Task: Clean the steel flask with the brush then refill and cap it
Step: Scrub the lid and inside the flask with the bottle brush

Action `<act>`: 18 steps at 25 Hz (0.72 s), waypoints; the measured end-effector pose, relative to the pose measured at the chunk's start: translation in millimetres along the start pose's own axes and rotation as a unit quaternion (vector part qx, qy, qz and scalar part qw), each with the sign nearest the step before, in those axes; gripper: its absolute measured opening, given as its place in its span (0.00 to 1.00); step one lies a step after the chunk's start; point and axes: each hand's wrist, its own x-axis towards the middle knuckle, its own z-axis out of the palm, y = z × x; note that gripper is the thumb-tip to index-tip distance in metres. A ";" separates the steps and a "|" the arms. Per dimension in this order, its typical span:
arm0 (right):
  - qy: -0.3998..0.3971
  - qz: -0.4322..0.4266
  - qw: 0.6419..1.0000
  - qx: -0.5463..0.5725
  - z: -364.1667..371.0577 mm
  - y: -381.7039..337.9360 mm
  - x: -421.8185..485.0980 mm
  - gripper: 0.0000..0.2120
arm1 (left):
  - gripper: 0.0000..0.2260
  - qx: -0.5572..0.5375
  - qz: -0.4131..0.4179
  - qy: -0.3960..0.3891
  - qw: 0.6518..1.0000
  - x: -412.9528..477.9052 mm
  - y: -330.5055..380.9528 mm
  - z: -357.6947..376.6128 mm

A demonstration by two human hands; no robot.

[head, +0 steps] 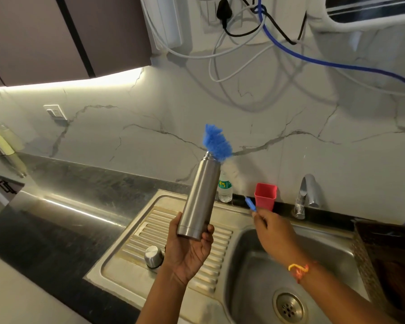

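My left hand [189, 249] grips the base of the steel flask [200, 197], held upright and slightly tilted above the sink's drainboard, its mouth uncovered. My right hand [272, 230] holds the thin blue handle of the bottle brush [216, 142]. The brush's blue and white bristle head stands outside the flask, just above and to the right of the flask's mouth. The flask's steel cap [153, 256] stands on the ribbed drainboard, below my left hand.
The steel sink [250, 272] with its drain lies lower right. A tap [305, 195] rises behind it. A red cup [265, 196] and a small clear bottle [225, 189] stand at the wall. A dark basket [388, 260] sits at right. Cables hang overhead.
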 end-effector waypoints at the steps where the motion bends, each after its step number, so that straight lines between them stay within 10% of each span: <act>1: -0.029 0.007 0.999 0.012 6.3 4.7 -10.3 0.11 | 0.34 0.001 0.007 -0.007 1.000 1.0 0.8 -0.4; 5: -0.150 0.046 0.987 0.022 33.1 3.6 -66.3 0.08 | 0.34 0.011 0.027 -0.034 0.999 2.0 9.3 6.0; 18: -0.009 0.057 0.995 0.082 19.2 2.2 -28.4 0.13 | 0.47 0.079 0.112 0.074 0.988 -9.3 29.4 -1.1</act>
